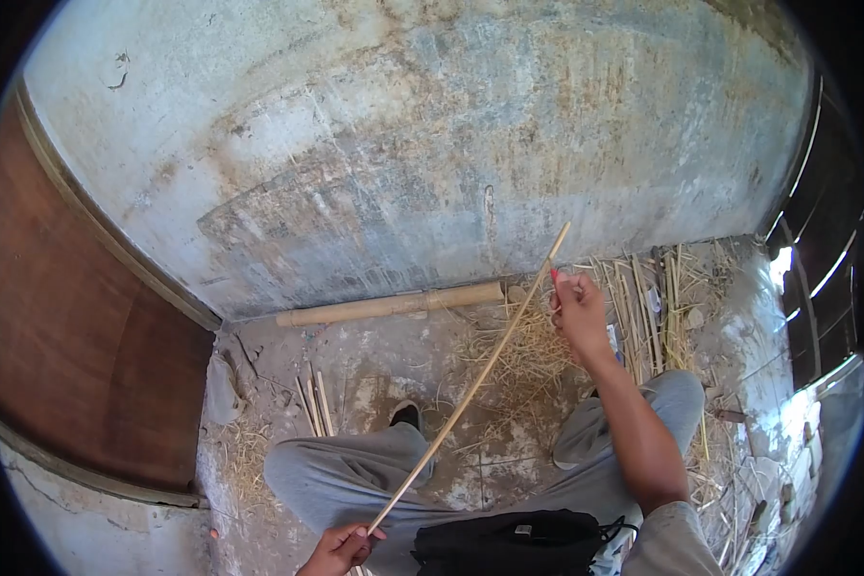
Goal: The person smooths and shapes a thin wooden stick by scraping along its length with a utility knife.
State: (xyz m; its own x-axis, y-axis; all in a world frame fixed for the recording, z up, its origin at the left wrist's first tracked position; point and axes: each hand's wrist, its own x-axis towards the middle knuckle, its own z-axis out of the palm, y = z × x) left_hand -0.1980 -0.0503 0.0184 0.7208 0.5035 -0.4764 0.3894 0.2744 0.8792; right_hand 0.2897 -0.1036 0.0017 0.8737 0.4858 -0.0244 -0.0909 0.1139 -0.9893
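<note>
A long, thin bamboo strip slants across the view from lower left to upper right, above my bent legs. Its lower end is pinched in my left hand, near my thigh. Close to the strip's upper end is my right hand, with its fingers curled around a small red object that shows at the fingertips beside the strip. Most of the red object is hidden by the fingers. A black cloth or bag lies on my lap.
Along the base of the stained wall lies a thick bamboo pole. Shavings and more strips cover the floor at right. Several short sticks stand by my left knee. A plastic bag is at left, near a brown panel.
</note>
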